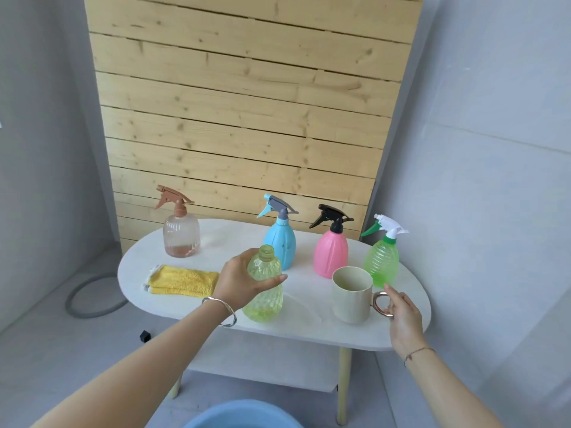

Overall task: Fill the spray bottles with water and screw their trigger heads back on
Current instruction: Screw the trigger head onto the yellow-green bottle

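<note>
Gripping ribbed translucent yellow bottle (262,288), headless, upright on white oval table (309,322), left hand (244,281) wrapped round; right hand (401,316) fingertips pinching cream mug (352,293) by its metallic ring handle.

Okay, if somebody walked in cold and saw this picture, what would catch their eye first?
Probably the left hand gripping the open yellow bottle at the white table's front edge, its trigger head off. Behind it stand four capped spray bottles: brown, blue, pink, green. The right hand touches the cream mug's handle.
</note>
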`<state>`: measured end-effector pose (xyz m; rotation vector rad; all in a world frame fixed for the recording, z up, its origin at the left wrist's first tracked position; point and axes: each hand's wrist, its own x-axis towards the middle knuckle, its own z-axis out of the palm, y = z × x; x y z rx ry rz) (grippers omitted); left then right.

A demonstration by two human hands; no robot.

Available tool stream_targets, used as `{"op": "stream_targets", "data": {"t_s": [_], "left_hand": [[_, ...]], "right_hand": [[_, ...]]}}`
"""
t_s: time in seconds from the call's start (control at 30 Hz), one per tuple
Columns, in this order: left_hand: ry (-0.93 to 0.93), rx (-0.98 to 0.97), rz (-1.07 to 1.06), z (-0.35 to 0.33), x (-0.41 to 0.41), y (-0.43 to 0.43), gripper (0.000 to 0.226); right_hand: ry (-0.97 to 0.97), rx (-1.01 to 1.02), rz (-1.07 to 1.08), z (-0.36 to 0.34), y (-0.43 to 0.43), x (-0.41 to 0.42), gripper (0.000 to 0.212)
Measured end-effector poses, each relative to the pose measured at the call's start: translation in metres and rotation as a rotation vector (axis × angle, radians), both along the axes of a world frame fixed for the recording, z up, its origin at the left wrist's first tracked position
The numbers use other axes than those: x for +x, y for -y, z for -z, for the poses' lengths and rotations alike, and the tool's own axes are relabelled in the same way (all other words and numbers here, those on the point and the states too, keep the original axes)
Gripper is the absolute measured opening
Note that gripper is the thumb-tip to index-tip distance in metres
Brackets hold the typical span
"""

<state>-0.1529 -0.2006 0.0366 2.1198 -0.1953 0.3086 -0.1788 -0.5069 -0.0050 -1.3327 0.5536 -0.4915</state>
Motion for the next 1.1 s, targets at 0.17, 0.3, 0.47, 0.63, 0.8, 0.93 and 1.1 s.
{"op": "stream_targets", "data": {"t_s": [0.17, 0.3, 0.47, 0.63, 0.8, 0.93, 1.1], "left_hand": [[-0.017, 0.001, 0.013, 0.009, 0.009, 0.004, 0.047], [-0.015, -0.002, 0.004, 0.014, 0.011, 0.005, 0.045], [-0.023, 0.002, 0.024, 0.014, 0.013, 0.002, 0.048], [-0.096, 0.050, 0.063, 0.016, 0.020, -0.017, 0.095], [-0.114, 0.082, 0.069, 0.019, 0.028, -0.047, 0.115], [-0.112, 0.085, 0.102, 0.021, 0.036, -0.065, 0.113], [-0.131, 0.108, 0.133, 0.025, 0.042, -0.076, 0.116]], "right_hand": [[0.021, 0.071, -0.015, 0.024, 0.009, 0.008, 0.044], [-0.069, -0.032, -0.058, 0.037, 0.013, 0.008, 0.039], [-0.004, -0.344, 0.008, 0.020, 0.005, 0.001, 0.030], [0.333, -0.830, -0.008, -0.018, -0.034, 0.000, 0.035], [0.412, -0.891, -0.317, -0.032, -0.100, 0.022, 0.020], [0.101, -0.920, -0.614, -0.016, -0.140, 0.052, 0.023], [-0.206, -1.006, -0.787, 0.001, -0.183, 0.078, 0.033]]}}
